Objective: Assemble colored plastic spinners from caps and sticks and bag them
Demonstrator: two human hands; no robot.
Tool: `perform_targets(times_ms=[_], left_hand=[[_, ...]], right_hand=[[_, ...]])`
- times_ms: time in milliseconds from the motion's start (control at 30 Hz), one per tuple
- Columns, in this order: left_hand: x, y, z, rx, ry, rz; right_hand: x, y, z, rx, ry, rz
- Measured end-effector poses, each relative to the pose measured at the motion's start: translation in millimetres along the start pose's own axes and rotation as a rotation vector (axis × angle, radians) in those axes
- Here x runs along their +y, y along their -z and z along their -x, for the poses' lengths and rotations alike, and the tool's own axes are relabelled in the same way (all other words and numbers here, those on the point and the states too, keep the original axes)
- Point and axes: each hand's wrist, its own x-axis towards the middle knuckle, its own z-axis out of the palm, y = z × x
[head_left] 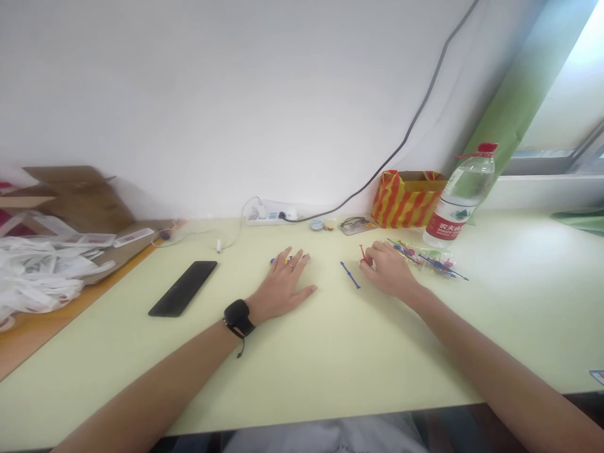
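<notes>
My left hand [283, 286] lies palm down on the pale green table, fingers spread, partly covering a few small blue and yellow plastic pieces [289, 258]. To the right, my right hand [387, 269] has its thumb and fingers pinched on a thin red plastic stick [362, 253]. Between the hands rests a blue plastic stick [350, 275] with widened ends, touched by neither. Just beyond my right hand is a clear bag [436, 261] with several coloured plastic pieces in and around it. The finer shape of the red piece is hidden by my fingers.
A black phone [183, 288] lies at left, near a cardboard box [85, 201] and white straps [42, 270]. Along the wall are a power strip [268, 215], a striped bag [401, 204] and an upright water bottle [460, 198]. A dark cable [410, 129] runs down the wall.
</notes>
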Motion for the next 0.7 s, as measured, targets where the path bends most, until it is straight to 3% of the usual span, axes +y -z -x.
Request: perform_targets(times_ms=[100, 200, 300, 467, 700], left_hand=[[-0.7, -0.9, -0.8, -0.038, -0.031, -0.029], [1.8, 1.8, -2.2, -0.042, -0.051, 0.002], [6.8, 5.0, -2.9, -0.045, -0.095, 0.067], [13.6, 4.2, -2.1, -0.037, -0.127, 0.093], [14.9, 3.3, -2.4, -0.03, -0.17, 0.145]], right_hand=[[4.6, -7.8, 1.4, -0.083, -0.003, 0.124], [3.6, -9.3, 2.3, -0.043, 0.026, 0.123], [-2.5, -7.6, 3.6, -0.056, 0.134, 0.044], [-17.9, -9.1, 9.0, -0.222, 0.308, -0.039], [-16.6, -11.0, 9.3, -0.202, 0.248, -0.03]])
